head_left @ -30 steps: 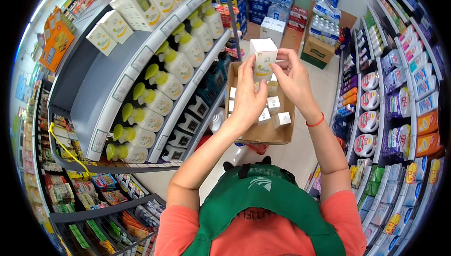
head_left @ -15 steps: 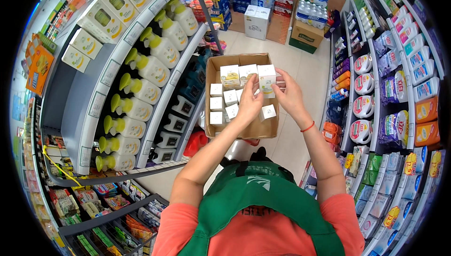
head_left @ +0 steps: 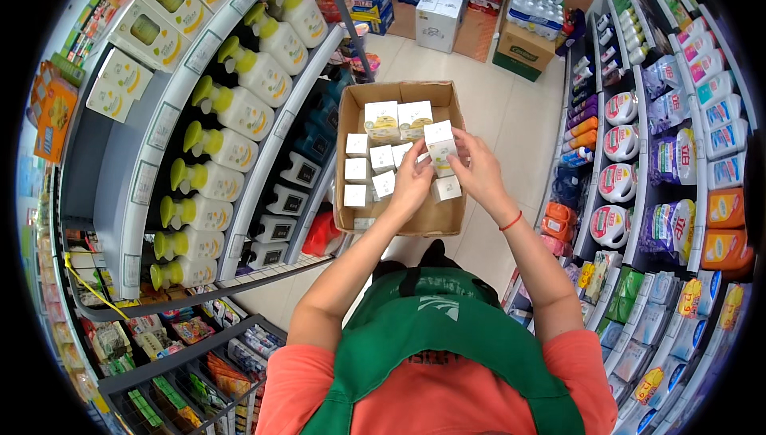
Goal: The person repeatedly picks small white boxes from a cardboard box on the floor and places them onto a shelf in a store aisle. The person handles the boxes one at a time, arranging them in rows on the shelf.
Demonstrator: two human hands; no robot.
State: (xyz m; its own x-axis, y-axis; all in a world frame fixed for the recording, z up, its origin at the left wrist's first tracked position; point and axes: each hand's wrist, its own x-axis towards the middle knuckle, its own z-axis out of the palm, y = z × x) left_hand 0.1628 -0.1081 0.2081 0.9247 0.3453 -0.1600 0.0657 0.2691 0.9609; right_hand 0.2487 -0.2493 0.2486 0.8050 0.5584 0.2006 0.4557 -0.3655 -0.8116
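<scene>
Between my hands a small white box with green and yellow print is held above an open brown carton. My left hand has its fingers against the box's left side. From the right, my right hand grips the same box, thumb toward me. Two larger white boxes stand at the carton's far side. Several small white boxes sit in its left and middle parts, some tilted. One more small box lies just below the held one. My left hand partly hides boxes behind it.
At left, a curved shelf holds white pump bottles with yellow-green tops, and white boxes above. The right shelf carries round white containers and packets. Beyond the carton stand a white box and a brown box with bottled water.
The held white box has come down and toward me, tilting slightly, with both hands moving along. The view has shifted a little, so the carton sits slightly further left.
</scene>
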